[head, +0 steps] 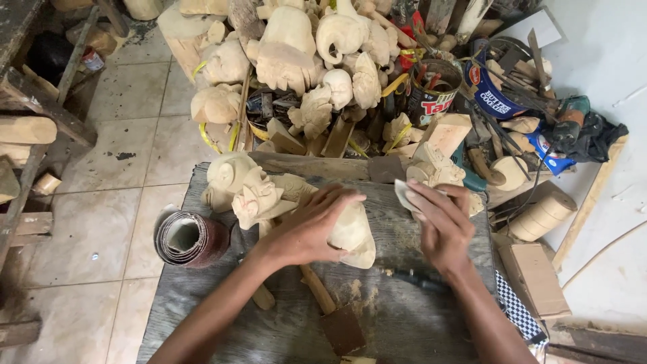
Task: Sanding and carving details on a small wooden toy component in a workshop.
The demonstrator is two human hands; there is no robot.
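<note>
While a pale wooden carving (350, 232) is being pressed down onto the dark workbench (411, 317) near its middle, it is being covered by the left hand (306, 229), whose fingers are being kept spread flat across its top. Just beside it, a small folded piece of sandpaper (404, 195) is being pinched between the fingers of the right hand (441, 226). A roll of sandpaper (191, 239) is being kept at the bench's left edge, and unfinished carvings are being kept heaped in a pile (303, 61) beyond its far edge.
</note>
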